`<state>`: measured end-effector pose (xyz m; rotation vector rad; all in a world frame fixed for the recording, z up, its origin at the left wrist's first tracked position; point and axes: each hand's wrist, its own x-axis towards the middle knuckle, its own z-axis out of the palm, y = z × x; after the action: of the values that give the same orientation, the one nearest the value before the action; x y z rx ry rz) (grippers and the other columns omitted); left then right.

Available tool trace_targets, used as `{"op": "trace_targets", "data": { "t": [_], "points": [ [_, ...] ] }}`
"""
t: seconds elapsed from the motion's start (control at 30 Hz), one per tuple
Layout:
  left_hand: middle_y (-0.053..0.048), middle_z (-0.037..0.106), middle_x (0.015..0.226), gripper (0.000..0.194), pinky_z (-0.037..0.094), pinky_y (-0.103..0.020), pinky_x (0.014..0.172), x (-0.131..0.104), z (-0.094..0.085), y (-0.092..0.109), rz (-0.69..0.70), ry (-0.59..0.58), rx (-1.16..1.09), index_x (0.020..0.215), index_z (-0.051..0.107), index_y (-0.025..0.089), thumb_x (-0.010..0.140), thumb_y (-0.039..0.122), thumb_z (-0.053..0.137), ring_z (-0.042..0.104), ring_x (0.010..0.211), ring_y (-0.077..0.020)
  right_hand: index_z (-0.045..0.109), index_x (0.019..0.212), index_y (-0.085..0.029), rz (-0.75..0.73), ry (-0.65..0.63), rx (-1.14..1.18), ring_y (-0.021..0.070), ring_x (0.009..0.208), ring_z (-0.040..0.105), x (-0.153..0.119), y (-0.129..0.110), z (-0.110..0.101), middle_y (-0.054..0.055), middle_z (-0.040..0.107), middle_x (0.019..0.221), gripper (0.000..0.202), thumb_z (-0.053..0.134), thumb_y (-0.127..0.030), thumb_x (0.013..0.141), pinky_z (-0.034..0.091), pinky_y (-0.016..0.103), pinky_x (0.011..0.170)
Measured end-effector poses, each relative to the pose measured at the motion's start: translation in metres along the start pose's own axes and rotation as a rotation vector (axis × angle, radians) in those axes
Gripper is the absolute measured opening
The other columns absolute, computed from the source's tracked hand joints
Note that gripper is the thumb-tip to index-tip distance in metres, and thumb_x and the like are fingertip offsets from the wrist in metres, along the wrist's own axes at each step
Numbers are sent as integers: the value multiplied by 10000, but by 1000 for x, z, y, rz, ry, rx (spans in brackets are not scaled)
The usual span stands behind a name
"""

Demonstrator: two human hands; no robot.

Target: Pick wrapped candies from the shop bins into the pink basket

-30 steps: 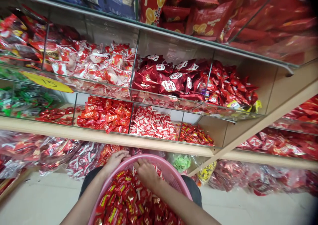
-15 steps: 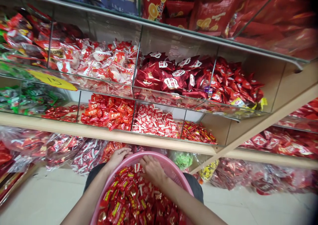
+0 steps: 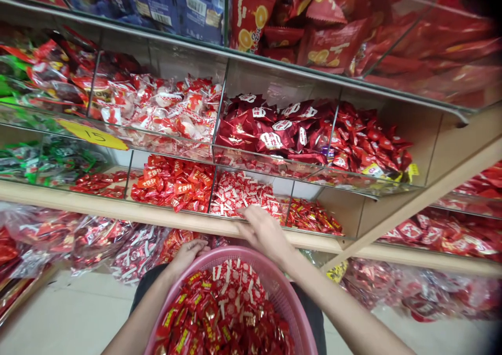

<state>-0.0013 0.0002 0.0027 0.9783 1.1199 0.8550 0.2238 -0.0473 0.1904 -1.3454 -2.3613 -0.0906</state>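
R hand (image 3: pixel 264 235) is over the shelf's wooden front edge (image 3: pixel 137 215), by the compartment of red-and-white sweets (image 3: pixel 239 195); its thumb & fingers look loosely apart, w/ nothing seen in them. L hand (image 3: pixel 189 254) is at the pink basket's (image 3: pixel 280 287) far-left rim, fingers bent & close together; can't tell if they grip it. Basket sits btwn the person's dark-clad legs, part-full of red wrapped sweets (image 3: pixel 207 318), w/ red-and-white ones at the far side. For good handling, L hand should steady the rim, basket kept level, R fingers clear of the glass dividers.

Surface: wood-and-glass shelving, tiers of sweets, yellow "15" tag (image 3: pixel 94 134); clear bags (image 3: pixel 139 253) below, pale floor (image 3: pixel 94 297).
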Motion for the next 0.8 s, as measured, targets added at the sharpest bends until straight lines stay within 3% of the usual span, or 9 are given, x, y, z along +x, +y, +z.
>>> {"op": "trace_targets", "data": {
  "t": [0.07, 0.17, 0.27, 0.43, 0.63, 0.8],
  "points": [
    [-102, 676, 816, 355, 464, -310, 784, 0, -1, 0, 2, 4, 23, 867, 608, 117, 623, 374, 625, 628, 799, -208, 500, 1053, -173, 155, -18, -109, 201, 923, 526, 18, 18, -8, 89, 573, 985, 258, 368, -319, 886, 423, 300, 739],
    [-104, 676, 826, 362, 465, -305, 788, -2, -1, 1, 12, 5, 43, 883, 608, 112, 632, 374, 621, 626, 803, -205, 523, 1008, -179, 398, -171, -247, 208, 906, 557, 39, 39, -7, 97, 598, 965, 274, 394, -377, 869, 414, 280, 705],
    [-110, 676, 842, 382, 472, -309, 776, -1, -2, 0, 8, 0, 34, 890, 611, 114, 632, 394, 626, 627, 807, -210, 544, 982, -171, 489, -298, -295, 220, 916, 567, 52, 47, 4, 116, 607, 977, 316, 424, -429, 846, 411, 290, 717],
    [-118, 677, 824, 399, 474, -315, 775, 3, -5, -4, 28, -7, 17, 868, 622, 112, 608, 412, 654, 631, 793, -216, 550, 1014, -176, 449, -332, -271, 230, 965, 551, 59, 44, 15, 112, 607, 1014, 269, 536, -309, 780, 408, 291, 730],
    [-112, 676, 821, 398, 474, -315, 763, 0, -3, -1, 23, -2, 14, 867, 623, 116, 614, 422, 652, 629, 787, -216, 521, 1100, -184, 446, -324, -242, 234, 940, 557, 62, 46, -6, 112, 608, 1004, 338, 521, -276, 775, 411, 301, 713],
    [-115, 675, 816, 408, 471, -317, 764, 2, -1, -2, 21, -10, -2, 861, 615, 109, 603, 423, 657, 629, 779, -215, 472, 1147, -191, 98, -226, -133, 191, 1014, 507, 73, 39, -5, 79, 566, 1080, 337, 499, -217, 812, 381, 283, 820]
  ]
}}
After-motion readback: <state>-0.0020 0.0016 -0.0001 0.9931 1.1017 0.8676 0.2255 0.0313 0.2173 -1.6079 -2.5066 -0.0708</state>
